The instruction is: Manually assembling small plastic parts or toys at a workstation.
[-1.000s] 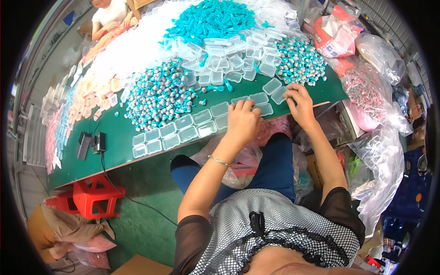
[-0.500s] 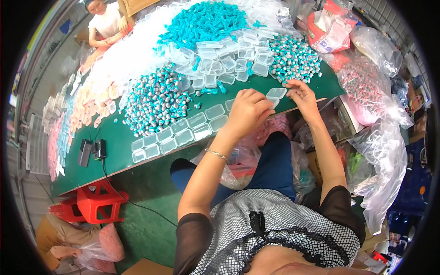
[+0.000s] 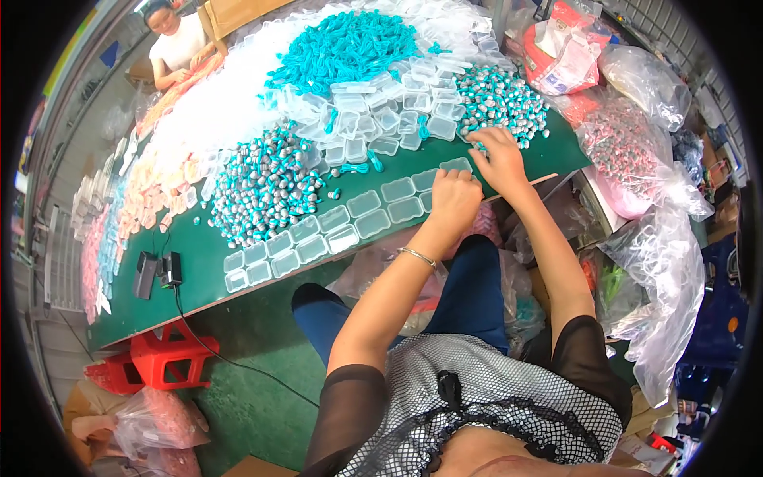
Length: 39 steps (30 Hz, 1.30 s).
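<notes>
Two rows of small clear plastic boxes [image 3: 335, 219] run along the near edge of the green table. At their right end my left hand [image 3: 458, 199] is closed, fingers curled down over the last boxes, and its fingertips are hidden. My right hand [image 3: 501, 163] reaches to the near edge of a heap of small teal-and-silver pieces [image 3: 502, 103], thumb and fingers apart. I see nothing clearly held in it. A second heap of the same pieces [image 3: 266, 179] lies behind the rows on the left. Loose clear boxes [image 3: 387, 119] are piled between the two heaps.
A mound of teal cords [image 3: 350, 48] lies at the back. Peach-coloured pieces [image 3: 163, 187] and black devices [image 3: 157, 270] with a cable are on the left. Plastic bags [image 3: 628, 147] crowd the right side. A co-worker [image 3: 176, 48] sits far left; a red stool [image 3: 171, 358] stands below.
My left hand has moved right and slightly down, uncovering more of the box rows. My right hand has moved left and up, away from the box between the hands, to the teal-and-silver heap.
</notes>
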Each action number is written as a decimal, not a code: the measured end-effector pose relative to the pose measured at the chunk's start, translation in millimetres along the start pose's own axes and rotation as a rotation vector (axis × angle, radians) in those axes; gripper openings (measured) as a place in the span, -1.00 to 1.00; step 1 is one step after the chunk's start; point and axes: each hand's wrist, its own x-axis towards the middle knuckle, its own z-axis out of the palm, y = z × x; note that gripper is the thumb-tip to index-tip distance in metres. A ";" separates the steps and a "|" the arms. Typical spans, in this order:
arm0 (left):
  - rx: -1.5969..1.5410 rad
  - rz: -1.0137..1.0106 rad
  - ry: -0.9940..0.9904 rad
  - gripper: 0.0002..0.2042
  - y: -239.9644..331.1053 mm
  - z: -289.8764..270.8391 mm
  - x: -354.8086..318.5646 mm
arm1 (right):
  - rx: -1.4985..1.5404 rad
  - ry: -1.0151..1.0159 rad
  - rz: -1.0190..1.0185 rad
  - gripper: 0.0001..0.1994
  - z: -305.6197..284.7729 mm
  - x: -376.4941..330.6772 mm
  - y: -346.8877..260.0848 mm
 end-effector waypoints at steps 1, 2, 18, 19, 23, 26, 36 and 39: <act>-0.033 -0.022 0.009 -0.81 -0.4 -0.7 -1.9 | -0.138 -0.026 -0.044 -0.75 6.7 8.4 -6.4; -0.066 -0.046 0.018 -0.81 -0.9 -1.5 -4.1 | -0.274 -0.052 -0.089 -0.74 13.5 16.0 -10.4; -0.231 -0.118 0.077 -0.86 0.9 -17.6 -12.2 | -0.518 -0.062 -0.392 -0.70 32.7 52.4 20.4; -0.298 -0.140 0.111 -0.84 -1.2 -23.7 -10.7 | -0.439 0.007 -0.383 -0.69 29.7 54.5 19.0; -0.538 -0.271 0.451 -0.68 -25.3 -26.5 -3.0 | -0.336 0.133 -0.377 -0.72 13.5 67.3 -2.4; -0.790 -0.555 0.484 -0.57 -31.5 -42.2 7.4 | -0.079 0.014 -0.298 -0.74 -3.0 63.7 -16.7; -1.697 -0.929 -0.005 -0.77 -16.9 -44.6 -6.2 | -0.012 0.039 -0.097 -0.71 -43.1 12.6 -43.4; -1.831 -1.033 0.039 -0.77 6.1 -39.6 -9.8 | 0.008 0.036 -0.014 -0.61 -48.5 -18.0 -56.6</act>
